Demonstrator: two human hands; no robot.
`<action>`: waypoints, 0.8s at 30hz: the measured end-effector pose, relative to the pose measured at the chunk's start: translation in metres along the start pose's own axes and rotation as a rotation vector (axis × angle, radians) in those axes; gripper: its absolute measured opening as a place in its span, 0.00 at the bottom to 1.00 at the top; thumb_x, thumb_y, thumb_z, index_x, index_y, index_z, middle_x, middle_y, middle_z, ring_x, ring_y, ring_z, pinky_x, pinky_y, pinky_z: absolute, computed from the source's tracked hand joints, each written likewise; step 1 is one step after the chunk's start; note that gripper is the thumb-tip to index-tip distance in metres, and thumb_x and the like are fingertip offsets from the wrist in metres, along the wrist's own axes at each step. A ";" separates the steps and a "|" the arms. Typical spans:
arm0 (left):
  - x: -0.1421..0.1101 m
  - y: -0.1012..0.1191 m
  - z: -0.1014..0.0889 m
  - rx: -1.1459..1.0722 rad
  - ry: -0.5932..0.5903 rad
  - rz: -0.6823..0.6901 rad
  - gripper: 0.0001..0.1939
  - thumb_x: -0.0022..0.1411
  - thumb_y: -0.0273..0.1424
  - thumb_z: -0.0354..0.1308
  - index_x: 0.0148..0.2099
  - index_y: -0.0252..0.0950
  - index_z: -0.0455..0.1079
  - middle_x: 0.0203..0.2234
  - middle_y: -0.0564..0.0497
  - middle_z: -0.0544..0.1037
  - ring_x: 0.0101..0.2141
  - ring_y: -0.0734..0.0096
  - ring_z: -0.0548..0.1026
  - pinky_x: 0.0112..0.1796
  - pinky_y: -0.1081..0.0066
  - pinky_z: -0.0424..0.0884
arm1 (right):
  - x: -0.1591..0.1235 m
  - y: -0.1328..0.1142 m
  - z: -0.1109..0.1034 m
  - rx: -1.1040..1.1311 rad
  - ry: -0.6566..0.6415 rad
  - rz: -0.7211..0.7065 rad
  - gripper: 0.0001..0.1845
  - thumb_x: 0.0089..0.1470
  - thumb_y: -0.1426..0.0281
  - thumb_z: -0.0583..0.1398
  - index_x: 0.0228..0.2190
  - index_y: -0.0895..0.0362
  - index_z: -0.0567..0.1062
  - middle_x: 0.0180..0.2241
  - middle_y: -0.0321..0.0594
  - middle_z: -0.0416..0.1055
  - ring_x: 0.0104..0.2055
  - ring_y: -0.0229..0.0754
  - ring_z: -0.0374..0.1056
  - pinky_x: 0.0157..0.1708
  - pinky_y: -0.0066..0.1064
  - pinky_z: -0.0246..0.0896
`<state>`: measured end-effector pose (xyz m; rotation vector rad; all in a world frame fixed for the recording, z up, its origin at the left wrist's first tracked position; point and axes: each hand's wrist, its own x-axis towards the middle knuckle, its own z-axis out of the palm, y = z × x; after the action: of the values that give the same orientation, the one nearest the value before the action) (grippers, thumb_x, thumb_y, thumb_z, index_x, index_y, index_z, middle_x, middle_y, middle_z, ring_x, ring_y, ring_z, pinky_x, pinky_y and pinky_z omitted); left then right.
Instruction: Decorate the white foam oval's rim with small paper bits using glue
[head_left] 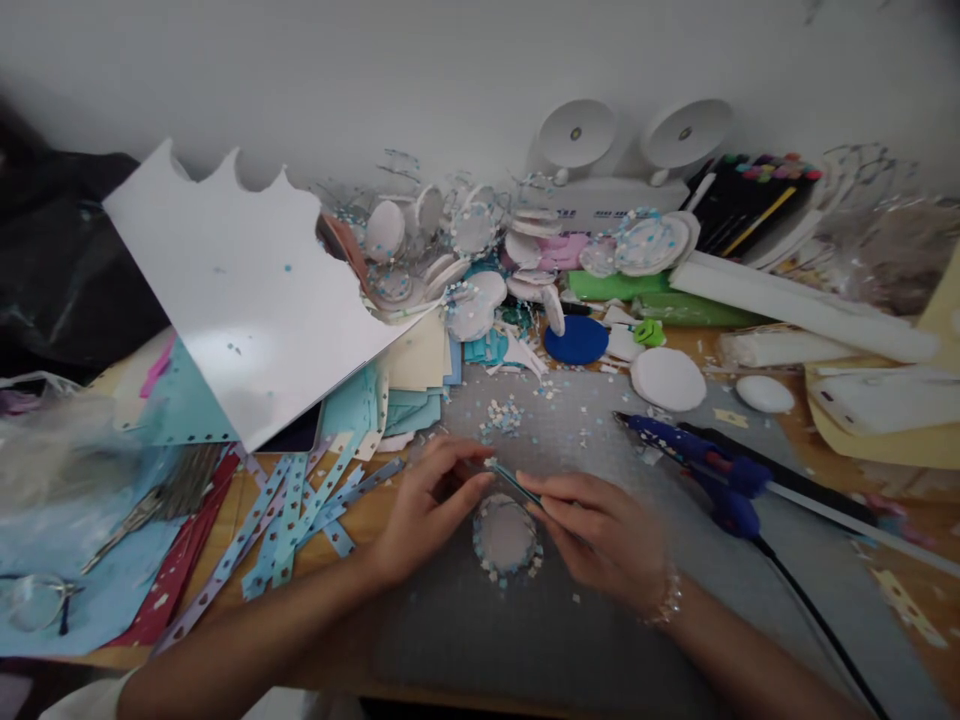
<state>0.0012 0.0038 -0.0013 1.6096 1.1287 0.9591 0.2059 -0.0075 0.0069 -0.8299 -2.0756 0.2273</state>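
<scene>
My left hand [427, 505] pinches its thumb and fingers together at the tip of a thin teal stick [517, 483], where a tiny paper square sits. My right hand [600, 530] grips the same stick near its lower end, fingers closed. Just below both hands a round white disc [506, 537] lies on the grey mat [600, 620], its edge ringed with small blue and white paper bits.
A blue glue gun [705, 462] with a black cord lies right of my hands. Punched blue paper strips [300, 510] fan out at left under a large white sheet [247, 290]. Decorated discs [472, 270], foam pieces and markers [750, 200] crowd the back. Scissors [142, 515] rest far left.
</scene>
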 end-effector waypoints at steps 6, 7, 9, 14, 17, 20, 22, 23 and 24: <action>0.002 0.000 0.002 0.055 0.064 0.032 0.06 0.63 0.26 0.55 0.41 0.35 0.72 0.33 0.50 0.72 0.33 0.73 0.70 0.33 0.75 0.66 | 0.001 0.000 0.004 0.007 -0.025 -0.005 0.15 0.53 0.80 0.59 0.42 0.54 0.70 0.37 0.42 0.78 0.35 0.38 0.76 0.33 0.27 0.73; 0.003 0.001 0.002 0.056 0.073 0.032 0.05 0.63 0.25 0.55 0.40 0.34 0.72 0.32 0.50 0.73 0.34 0.73 0.71 0.33 0.75 0.66 | 0.001 0.000 0.004 0.017 -0.016 -0.006 0.15 0.53 0.80 0.59 0.42 0.54 0.70 0.37 0.42 0.78 0.35 0.38 0.76 0.33 0.28 0.73; 0.003 0.001 0.002 0.055 0.080 0.022 0.05 0.63 0.25 0.55 0.39 0.34 0.72 0.31 0.51 0.73 0.33 0.73 0.71 0.33 0.76 0.67 | 0.002 -0.001 0.004 0.032 -0.011 0.011 0.14 0.53 0.79 0.59 0.41 0.54 0.71 0.38 0.42 0.79 0.36 0.39 0.76 0.33 0.28 0.73; 0.003 0.002 0.002 0.029 0.070 -0.030 0.05 0.64 0.27 0.54 0.37 0.34 0.71 0.30 0.51 0.72 0.30 0.74 0.71 0.28 0.77 0.66 | 0.002 -0.004 0.002 0.082 0.051 0.197 0.08 0.53 0.77 0.60 0.34 0.53 0.73 0.35 0.40 0.79 0.33 0.39 0.76 0.31 0.29 0.74; 0.002 0.002 0.002 0.038 0.060 -0.044 0.05 0.64 0.29 0.54 0.37 0.35 0.71 0.29 0.51 0.71 0.31 0.72 0.71 0.28 0.76 0.66 | 0.002 -0.005 0.004 0.167 0.188 0.271 0.10 0.50 0.79 0.62 0.32 0.53 0.71 0.34 0.39 0.79 0.34 0.40 0.76 0.32 0.30 0.73; 0.003 0.002 0.002 0.048 0.056 -0.027 0.05 0.64 0.29 0.54 0.37 0.35 0.71 0.29 0.50 0.72 0.32 0.71 0.71 0.29 0.75 0.66 | 0.002 -0.005 0.006 0.231 0.225 0.330 0.11 0.49 0.80 0.63 0.32 0.53 0.70 0.32 0.39 0.78 0.36 0.42 0.76 0.33 0.32 0.73; 0.003 0.002 0.002 0.055 0.056 -0.021 0.05 0.64 0.28 0.55 0.37 0.35 0.72 0.30 0.50 0.72 0.32 0.71 0.72 0.29 0.75 0.66 | 0.002 -0.006 0.006 0.252 0.226 0.359 0.11 0.49 0.80 0.63 0.31 0.53 0.70 0.32 0.39 0.78 0.35 0.43 0.76 0.32 0.32 0.73; 0.003 0.002 0.002 0.058 0.056 -0.020 0.05 0.64 0.28 0.55 0.37 0.35 0.72 0.29 0.50 0.72 0.32 0.71 0.71 0.29 0.74 0.66 | 0.002 -0.006 0.006 0.257 0.227 0.368 0.11 0.49 0.80 0.63 0.31 0.53 0.69 0.32 0.39 0.78 0.35 0.43 0.76 0.32 0.32 0.73; 0.003 0.002 0.002 0.058 0.056 -0.019 0.05 0.63 0.28 0.55 0.37 0.35 0.72 0.30 0.50 0.73 0.32 0.71 0.71 0.29 0.74 0.66 | 0.002 -0.006 0.006 0.261 0.226 0.372 0.11 0.49 0.80 0.63 0.31 0.53 0.69 0.32 0.39 0.78 0.35 0.43 0.76 0.32 0.33 0.73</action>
<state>0.0044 0.0059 0.0001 1.6245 1.2178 0.9720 0.1975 -0.0098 0.0076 -1.0226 -1.6294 0.5660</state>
